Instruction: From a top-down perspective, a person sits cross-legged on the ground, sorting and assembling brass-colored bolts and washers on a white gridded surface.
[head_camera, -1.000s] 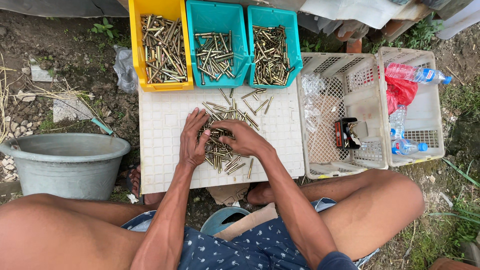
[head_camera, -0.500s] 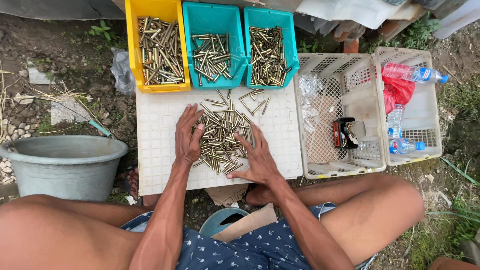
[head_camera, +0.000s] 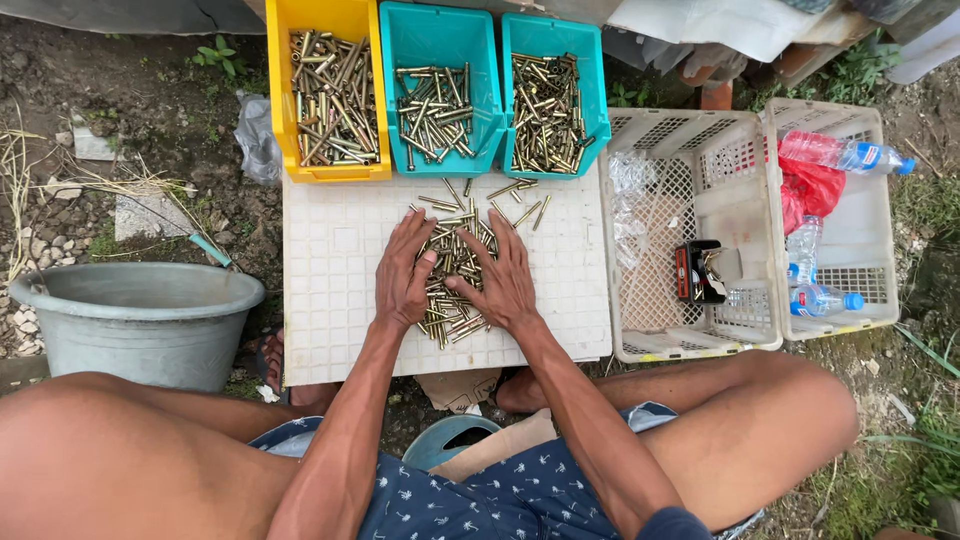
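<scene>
both hands, left hand (head_camera: 403, 275) and right hand (head_camera: 505, 280), lie flat with fingers spread on brass casings (head_camera: 452, 285).

Brass-coloured casings (head_camera: 455, 275) lie on a white gridded worktop (head_camera: 335, 290). One yellow bin (head_camera: 325, 20), two teal bins (head_camera: 440, 30). Cream lattice baskets (head_camera: 740, 200), a grey bucket (head_camera: 140, 320), navy shorts (head_camera: 480, 500) with pale palm print.

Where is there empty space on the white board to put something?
The white gridded board is bare left of the left hand, and right of the right hand toward the white plastic basket. The middle is crowded with brass metal casings.
</scene>
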